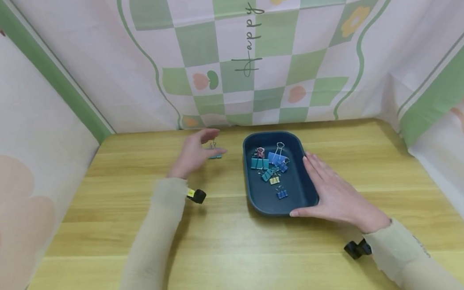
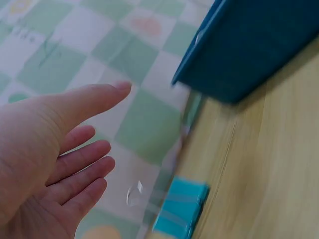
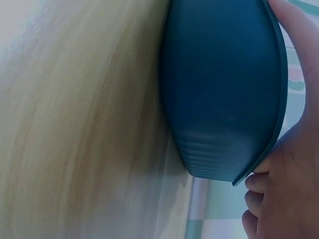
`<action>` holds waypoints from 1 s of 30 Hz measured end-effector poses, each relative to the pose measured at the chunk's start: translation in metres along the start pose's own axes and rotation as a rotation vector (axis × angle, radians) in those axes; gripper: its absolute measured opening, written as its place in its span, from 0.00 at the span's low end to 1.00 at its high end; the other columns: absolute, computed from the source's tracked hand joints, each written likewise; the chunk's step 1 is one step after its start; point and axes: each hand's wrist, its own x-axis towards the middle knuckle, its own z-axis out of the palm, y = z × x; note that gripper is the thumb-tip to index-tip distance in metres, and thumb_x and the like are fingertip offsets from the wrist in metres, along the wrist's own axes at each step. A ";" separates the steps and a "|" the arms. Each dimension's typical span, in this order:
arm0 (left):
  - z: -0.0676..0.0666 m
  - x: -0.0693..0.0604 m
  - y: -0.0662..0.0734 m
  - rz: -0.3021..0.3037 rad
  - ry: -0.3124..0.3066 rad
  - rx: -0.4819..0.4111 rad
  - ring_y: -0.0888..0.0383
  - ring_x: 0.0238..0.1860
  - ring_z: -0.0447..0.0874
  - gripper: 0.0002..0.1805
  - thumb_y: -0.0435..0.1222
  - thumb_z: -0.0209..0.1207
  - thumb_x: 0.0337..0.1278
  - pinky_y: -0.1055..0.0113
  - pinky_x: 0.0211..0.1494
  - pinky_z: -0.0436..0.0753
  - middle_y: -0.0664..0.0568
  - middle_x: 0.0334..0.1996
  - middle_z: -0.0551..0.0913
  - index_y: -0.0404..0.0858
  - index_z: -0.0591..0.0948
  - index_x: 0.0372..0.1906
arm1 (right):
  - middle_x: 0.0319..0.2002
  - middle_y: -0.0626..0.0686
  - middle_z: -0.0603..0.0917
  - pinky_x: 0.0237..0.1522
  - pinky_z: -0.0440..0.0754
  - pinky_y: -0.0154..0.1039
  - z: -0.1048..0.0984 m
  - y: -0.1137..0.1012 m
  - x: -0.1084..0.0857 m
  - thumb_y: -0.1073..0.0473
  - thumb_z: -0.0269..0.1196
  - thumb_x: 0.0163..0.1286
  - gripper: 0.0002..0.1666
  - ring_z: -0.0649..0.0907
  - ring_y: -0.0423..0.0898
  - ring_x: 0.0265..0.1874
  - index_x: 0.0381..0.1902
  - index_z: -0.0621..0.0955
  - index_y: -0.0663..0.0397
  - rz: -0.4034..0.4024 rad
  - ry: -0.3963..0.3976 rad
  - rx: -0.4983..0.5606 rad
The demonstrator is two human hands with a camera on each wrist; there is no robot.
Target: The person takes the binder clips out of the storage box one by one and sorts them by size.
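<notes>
My left hand (image 1: 192, 152) is near a teal binder clip (image 1: 215, 156) that lies on the table with its wire handle raised. In the left wrist view, the thumb and fingers are spread apart, and the clip (image 2: 182, 206) shows beyond the fingertips, not between them. On the tray's right side, my right hand (image 1: 336, 196) rests its straight fingers along the rim, the thumb reaching to the near edge. Inside the dark blue tray (image 1: 255, 201) are several binder clips, among them a large blue one (image 1: 276, 158), a teal one (image 1: 259, 163) and a yellow one (image 1: 274, 180).
The wooden table (image 1: 239, 260) extends around the tray. A checkered curtain (image 1: 237, 104) hangs along its far edge, with more printed cloth at the left and right. A black wrist camera (image 1: 197, 196) sits under the left wrist, another (image 1: 357, 249) by the right.
</notes>
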 end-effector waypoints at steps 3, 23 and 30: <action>0.012 0.002 0.009 0.023 -0.035 -0.032 0.52 0.65 0.75 0.35 0.43 0.75 0.55 0.52 0.69 0.72 0.49 0.64 0.79 0.39 0.77 0.67 | 0.81 0.57 0.35 0.72 0.55 0.65 0.000 0.000 0.000 0.17 0.66 0.51 0.82 0.44 0.59 0.79 0.81 0.42 0.63 -0.006 -0.003 0.001; 0.075 0.023 0.038 0.054 -0.142 0.038 0.58 0.64 0.75 0.35 0.44 0.77 0.53 0.63 0.69 0.72 0.52 0.62 0.81 0.39 0.79 0.66 | 0.81 0.61 0.40 0.72 0.56 0.65 0.005 0.001 0.000 0.18 0.66 0.52 0.81 0.45 0.59 0.79 0.81 0.41 0.61 -0.009 0.011 0.010; 0.081 0.031 0.043 0.068 -0.137 0.149 0.57 0.62 0.77 0.31 0.44 0.75 0.55 0.65 0.66 0.74 0.51 0.59 0.83 0.39 0.81 0.63 | 0.82 0.59 0.40 0.73 0.56 0.63 0.006 0.002 0.000 0.17 0.66 0.51 0.81 0.45 0.56 0.79 0.82 0.42 0.59 0.014 0.016 0.005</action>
